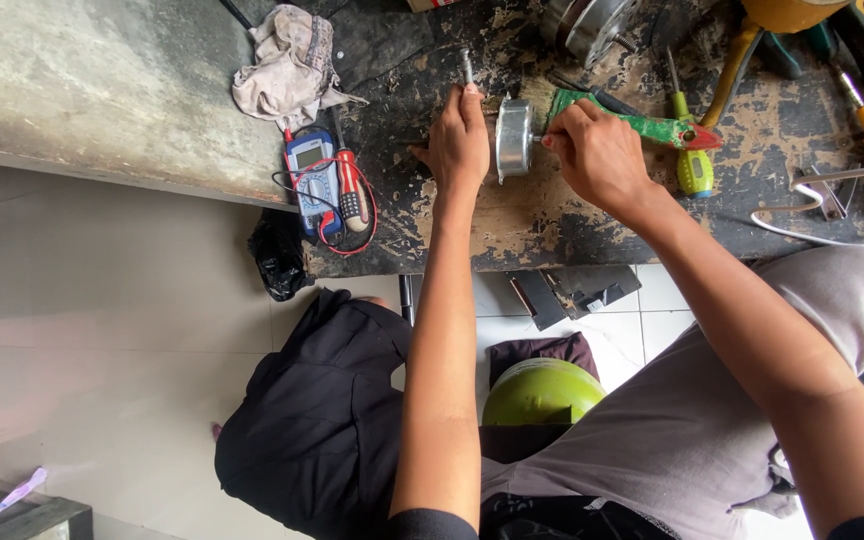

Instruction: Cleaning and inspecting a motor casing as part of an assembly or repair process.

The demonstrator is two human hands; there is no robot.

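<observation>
Forearms outstretched, your left hand (459, 140) pinches a metal shaft (467, 68) while your right hand (597, 150) clasps, steadying, the round metal motor housing (514, 136) at twelve o'clock on the desk (512, 225).

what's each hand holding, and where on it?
Left hand grips the shaft end of a round metal motor part. Right hand pinches the part's other side, over a green-handled brush; exact contact hidden.

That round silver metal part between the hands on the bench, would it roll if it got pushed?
The round metal part stands on its rim, so a nudge would probably roll or tip it. It looks like solid metal, likely heavy for its size and stiff. The left hand and right hand flank it, seemingly steadying it.
</observation>
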